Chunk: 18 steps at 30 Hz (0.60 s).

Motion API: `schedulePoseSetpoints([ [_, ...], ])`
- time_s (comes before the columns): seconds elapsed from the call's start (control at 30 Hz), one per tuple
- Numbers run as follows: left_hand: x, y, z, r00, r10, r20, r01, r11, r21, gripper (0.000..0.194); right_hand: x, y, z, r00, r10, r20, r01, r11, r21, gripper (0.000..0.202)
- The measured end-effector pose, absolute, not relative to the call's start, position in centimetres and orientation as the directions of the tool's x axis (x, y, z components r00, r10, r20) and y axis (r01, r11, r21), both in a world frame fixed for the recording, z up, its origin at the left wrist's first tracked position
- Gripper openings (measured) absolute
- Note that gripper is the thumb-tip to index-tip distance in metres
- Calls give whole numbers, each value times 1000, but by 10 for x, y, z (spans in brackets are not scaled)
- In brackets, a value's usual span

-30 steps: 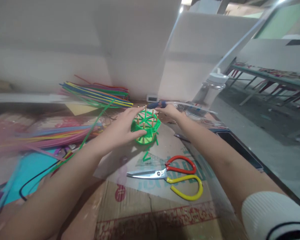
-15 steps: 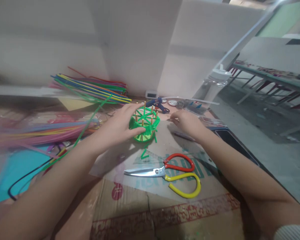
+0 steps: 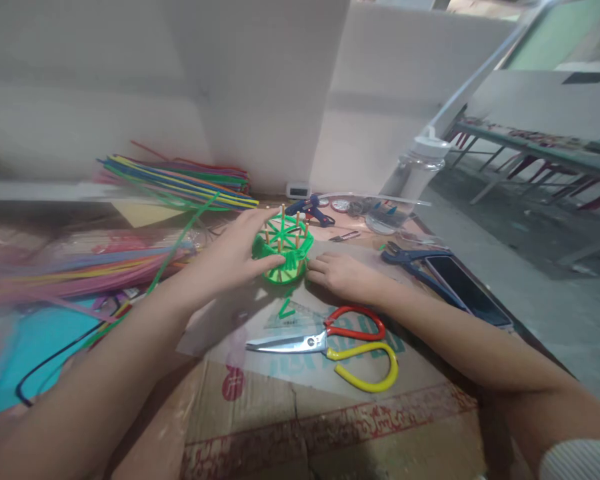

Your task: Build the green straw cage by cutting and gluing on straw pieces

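A small round craft piece (image 3: 293,257), made of green fuzzy pipe cleaners woven around upright wooden sticks, stands on the cardboard. My left hand (image 3: 253,250) is wrapped around its left side, thumb at the front. My right hand (image 3: 337,273) is at its lower right with curled fingers; their tips are hidden, so what they pinch, if anything, does not show. Bent green pipe cleaner scraps (image 3: 287,308) lie in front. Nearer me are open scissors (image 3: 310,343) with one red and one yellow handle. A slim small tool (image 3: 345,236) lies behind my right hand.
Colourful pipe cleaners (image 3: 180,180) are heaped at the left, beside plastic packs and a blue sheet (image 3: 45,353). Behind the craft sits a glue gun (image 3: 313,210). At the right are blue-handled pliers (image 3: 420,267), a phone (image 3: 467,290) and a clear bottle (image 3: 410,183).
My right hand has come from the slim tool, now lying free, toward me and left to the craft piece's side. My left hand keeps its hold. The view has shifted slightly.
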<state>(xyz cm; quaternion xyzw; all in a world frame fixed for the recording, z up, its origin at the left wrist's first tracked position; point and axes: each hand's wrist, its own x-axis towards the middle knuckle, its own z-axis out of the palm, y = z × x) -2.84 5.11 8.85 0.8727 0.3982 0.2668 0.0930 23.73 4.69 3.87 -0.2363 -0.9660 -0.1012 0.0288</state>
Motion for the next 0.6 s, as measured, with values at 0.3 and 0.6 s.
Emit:
schedulePoseSetpoints([
  [0.3, -27, 51, 89, 528, 750, 399, 643, -660, 389, 73, 234, 17, 44, -306, 892, 331, 351, 429, -832, 3],
  [0.6, -26, 53, 88, 540, 739, 403, 638, -672, 377, 72, 219, 6, 56, -269, 951, 150, 86, 179, -980, 9],
])
